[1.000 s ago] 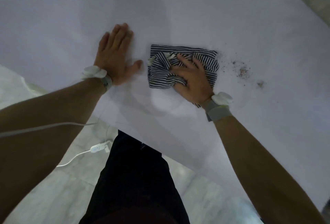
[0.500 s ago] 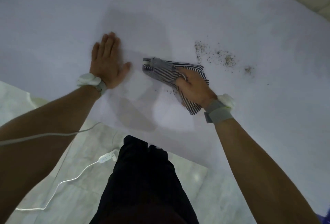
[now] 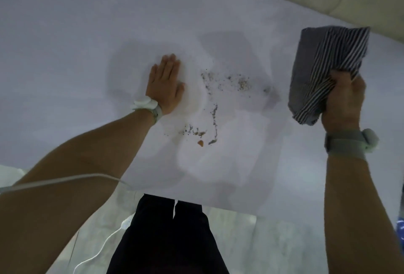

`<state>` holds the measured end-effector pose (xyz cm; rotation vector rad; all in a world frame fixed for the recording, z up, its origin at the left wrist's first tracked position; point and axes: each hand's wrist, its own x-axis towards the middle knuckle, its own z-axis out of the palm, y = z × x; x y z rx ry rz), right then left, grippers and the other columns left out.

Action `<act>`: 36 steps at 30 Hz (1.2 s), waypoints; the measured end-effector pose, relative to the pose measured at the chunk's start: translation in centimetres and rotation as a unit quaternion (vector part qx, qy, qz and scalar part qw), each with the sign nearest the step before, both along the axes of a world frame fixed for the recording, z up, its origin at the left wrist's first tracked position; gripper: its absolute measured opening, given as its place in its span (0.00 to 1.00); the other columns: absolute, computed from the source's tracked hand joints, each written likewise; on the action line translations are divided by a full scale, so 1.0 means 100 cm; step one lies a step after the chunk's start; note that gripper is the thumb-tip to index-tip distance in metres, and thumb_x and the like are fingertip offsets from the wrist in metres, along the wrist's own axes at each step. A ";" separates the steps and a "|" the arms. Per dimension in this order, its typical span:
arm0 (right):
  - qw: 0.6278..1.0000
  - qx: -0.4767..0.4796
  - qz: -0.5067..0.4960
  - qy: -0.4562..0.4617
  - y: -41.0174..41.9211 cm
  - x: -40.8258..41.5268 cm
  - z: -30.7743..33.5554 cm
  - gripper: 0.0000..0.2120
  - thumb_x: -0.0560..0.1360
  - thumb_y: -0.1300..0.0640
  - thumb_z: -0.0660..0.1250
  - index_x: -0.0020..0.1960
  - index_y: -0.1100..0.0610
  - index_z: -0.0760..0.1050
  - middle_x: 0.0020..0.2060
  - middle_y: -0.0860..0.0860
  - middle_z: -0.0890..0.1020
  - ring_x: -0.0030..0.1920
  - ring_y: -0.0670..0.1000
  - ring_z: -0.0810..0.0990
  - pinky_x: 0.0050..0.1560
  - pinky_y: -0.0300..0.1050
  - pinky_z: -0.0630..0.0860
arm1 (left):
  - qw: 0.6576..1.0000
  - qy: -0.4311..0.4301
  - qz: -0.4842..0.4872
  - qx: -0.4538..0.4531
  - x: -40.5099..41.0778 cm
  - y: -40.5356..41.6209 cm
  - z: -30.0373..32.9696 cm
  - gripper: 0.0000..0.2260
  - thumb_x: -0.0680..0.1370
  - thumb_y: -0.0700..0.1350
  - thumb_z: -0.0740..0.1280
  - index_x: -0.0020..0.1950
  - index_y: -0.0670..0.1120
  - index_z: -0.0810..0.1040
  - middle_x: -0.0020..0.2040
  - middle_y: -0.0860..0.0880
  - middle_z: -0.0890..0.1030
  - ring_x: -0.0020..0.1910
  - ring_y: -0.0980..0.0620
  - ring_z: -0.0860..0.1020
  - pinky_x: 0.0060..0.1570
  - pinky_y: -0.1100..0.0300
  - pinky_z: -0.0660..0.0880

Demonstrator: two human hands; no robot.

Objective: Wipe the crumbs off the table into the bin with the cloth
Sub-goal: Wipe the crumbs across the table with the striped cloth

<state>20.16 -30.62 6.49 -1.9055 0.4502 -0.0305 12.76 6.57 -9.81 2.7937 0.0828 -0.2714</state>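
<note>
A black-and-white striped cloth (image 3: pixel 328 68) is bunched in my right hand (image 3: pixel 344 98), which holds it lifted above the right part of the white table (image 3: pixel 76 55). Brown and grey crumbs (image 3: pixel 227 81) lie scattered in the middle of the table, with a second trail and one orange crumb (image 3: pixel 200 143) nearer the front edge. My left hand (image 3: pixel 166 85) lies flat on the table with fingers together, just left of the crumbs. No bin is in view.
The table's front edge runs just above my dark trousers (image 3: pixel 168 236). A white cable (image 3: pixel 96 254) trails over the pale marble floor on the left. A blue object (image 3: pixel 400 227) shows at the right edge. Pale floor lies beyond the table's far right corner.
My right hand has lifted the cloth off the table and carried it to the right, uncovering more crumbs. My left hand has stayed flat on the table.
</note>
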 end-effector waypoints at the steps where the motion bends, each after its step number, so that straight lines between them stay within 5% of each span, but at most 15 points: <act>1: 0.998 -0.050 -0.019 0.013 -0.021 0.006 -0.017 0.07 0.72 0.53 0.61 0.48 0.50 0.76 0.41 0.42 0.82 0.42 0.43 0.79 0.41 0.38 0.74 | 1.000 0.006 -0.011 0.000 0.007 -0.003 -0.011 0.30 0.81 0.54 0.52 0.81 0.43 0.53 0.82 0.44 0.52 0.81 0.43 0.50 0.78 0.44 0.49; 4: 0.976 -0.203 -0.013 0.074 -0.060 0.011 -0.049 0.11 0.72 0.48 0.58 0.49 0.52 0.73 0.42 0.51 0.78 0.43 0.51 0.73 0.43 0.46 0.68 | 1.000 -0.019 -0.009 0.013 0.003 0.003 -0.017 0.30 0.81 0.55 0.51 0.81 0.45 0.52 0.82 0.45 0.52 0.81 0.44 0.50 0.78 0.45 0.48; 7: 0.928 -0.344 0.034 0.138 -0.072 0.014 -0.085 0.19 0.76 0.50 0.59 0.59 0.61 0.76 0.62 0.64 0.78 0.60 0.64 0.77 0.56 0.54 0.71 | 0.999 -0.031 -0.004 0.014 0.006 0.005 -0.017 0.29 0.82 0.55 0.51 0.81 0.46 0.53 0.82 0.46 0.52 0.81 0.44 0.50 0.78 0.46 0.48; 10: 0.899 -0.406 0.062 0.151 -0.052 0.016 -0.117 0.26 0.77 0.47 0.61 0.71 0.59 0.71 0.80 0.57 0.59 0.79 0.63 0.56 0.75 0.63 0.59 | 0.999 -0.036 -0.006 0.016 0.007 0.004 -0.022 0.28 0.82 0.55 0.49 0.81 0.46 0.53 0.82 0.46 0.52 0.81 0.45 0.50 0.78 0.47 0.48; 14: 0.906 -0.399 0.045 0.133 -0.022 0.031 -0.137 0.36 0.72 0.42 0.56 0.76 0.57 0.65 0.80 0.54 0.62 0.81 0.59 0.53 0.77 0.62 0.53 | 0.999 -0.041 -0.001 0.021 0.009 0.005 -0.024 0.27 0.83 0.54 0.48 0.81 0.47 0.53 0.82 0.46 0.53 0.81 0.45 0.50 0.78 0.50 0.46; 22: 0.889 -0.397 0.226 -0.016 0.058 0.068 -0.152 0.28 0.74 0.46 0.62 0.71 0.58 0.71 0.75 0.56 0.70 0.79 0.62 0.60 0.74 0.66 0.58 | 0.998 -0.051 0.009 0.031 0.009 0.004 -0.025 0.27 0.83 0.51 0.47 0.81 0.45 0.50 0.82 0.46 0.51 0.81 0.46 0.49 0.79 0.50 0.46; 32: 0.770 -0.348 0.515 -0.144 0.136 0.052 -0.160 0.26 0.72 0.43 0.66 0.65 0.54 0.77 0.69 0.50 0.78 0.79 0.57 0.63 0.73 0.65 0.61 | 0.998 -0.056 0.016 0.034 0.009 0.002 -0.024 0.27 0.83 0.50 0.49 0.81 0.42 0.50 0.82 0.43 0.52 0.81 0.43 0.49 0.79 0.44 0.46; 36: 0.751 -0.314 0.565 -0.133 0.133 0.020 -0.160 0.24 0.73 0.44 0.64 0.65 0.52 0.77 0.68 0.49 0.79 0.79 0.54 0.62 0.74 0.62 0.59 | 0.998 -0.054 0.018 0.036 0.010 0.002 -0.024 0.27 0.83 0.51 0.48 0.81 0.42 0.51 0.82 0.43 0.52 0.81 0.43 0.50 0.79 0.46 0.45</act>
